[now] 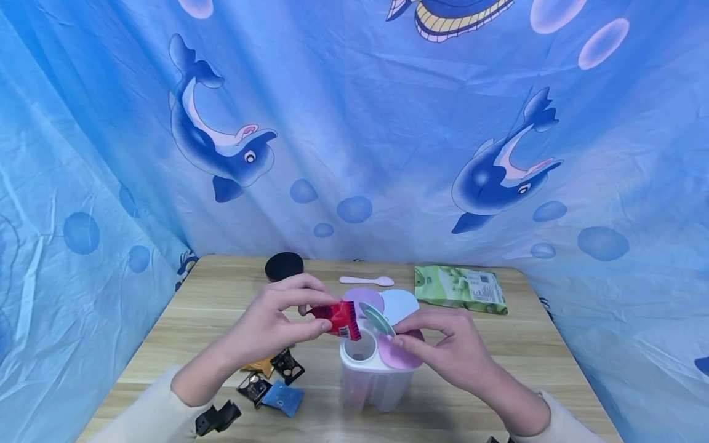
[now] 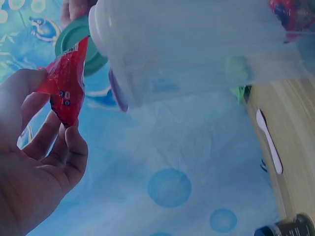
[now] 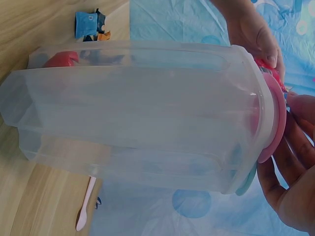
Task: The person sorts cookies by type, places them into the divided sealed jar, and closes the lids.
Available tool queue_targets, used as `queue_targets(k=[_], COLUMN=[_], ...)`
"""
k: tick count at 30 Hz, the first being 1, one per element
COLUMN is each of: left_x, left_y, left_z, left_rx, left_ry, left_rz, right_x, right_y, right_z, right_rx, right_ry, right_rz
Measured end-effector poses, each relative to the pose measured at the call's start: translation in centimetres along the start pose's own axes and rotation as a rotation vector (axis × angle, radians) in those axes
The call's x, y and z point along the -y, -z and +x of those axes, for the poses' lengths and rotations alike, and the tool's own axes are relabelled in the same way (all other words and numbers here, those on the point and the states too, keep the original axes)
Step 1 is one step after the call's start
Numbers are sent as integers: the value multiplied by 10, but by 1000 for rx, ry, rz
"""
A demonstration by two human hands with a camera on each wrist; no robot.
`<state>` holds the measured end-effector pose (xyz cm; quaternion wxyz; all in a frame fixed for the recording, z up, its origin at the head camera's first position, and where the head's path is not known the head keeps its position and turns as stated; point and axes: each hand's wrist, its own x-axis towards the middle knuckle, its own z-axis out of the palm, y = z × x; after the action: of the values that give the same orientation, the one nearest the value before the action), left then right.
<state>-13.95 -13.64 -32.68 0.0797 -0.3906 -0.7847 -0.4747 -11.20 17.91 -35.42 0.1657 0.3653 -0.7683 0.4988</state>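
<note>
My left hand [image 1: 288, 311] pinches a red wrapped packet [image 2: 69, 83] between thumb and fingers, just over the round opening [image 1: 361, 346] of a translucent plastic container [image 1: 368, 384]. My right hand [image 1: 451, 344] holds up the edge of a green round lid [image 1: 378, 319] beside that opening. The container's other lids are a pink one [image 1: 399, 352], a purple one [image 1: 365, 299] and a light blue one [image 1: 401, 303]. Low inside the container lies another red packet [image 3: 62, 59], seen through the wall.
Left of the container lie a blue packet [image 1: 283, 398], black packets [image 1: 288, 366] and an orange packet [image 1: 260, 367]. Toward the back are a black round lidded jar [image 1: 284, 266], a pink spoon [image 1: 367, 281] and a green wipes pack [image 1: 461, 288]. A dolphin-print curtain [image 1: 354, 135] hangs behind the table.
</note>
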Motion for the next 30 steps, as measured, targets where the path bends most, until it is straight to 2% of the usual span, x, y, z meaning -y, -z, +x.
queue_targets(k=[5, 9, 18, 21, 30], left_x=[-3, -6, -11, -12, -14], left_y=[-12, -19, -33, -37, -40], left_z=[3, 5, 9, 10, 11], left_rx=[38, 56, 69, 82, 97], left_ry=[-2, -9, -101, -100, -110], left_rz=[-34, -2, 45, 58, 179], right_x=[0, 0, 1, 1, 1], right_y=[0, 0, 0, 0, -1], right_z=[0, 0, 0, 0, 1], right_rx=[-3, 0, 6, 5, 2], right_ry=[-6, -23, -27, -15, 13], right_rz=[-13, -26, -30, -27, -23])
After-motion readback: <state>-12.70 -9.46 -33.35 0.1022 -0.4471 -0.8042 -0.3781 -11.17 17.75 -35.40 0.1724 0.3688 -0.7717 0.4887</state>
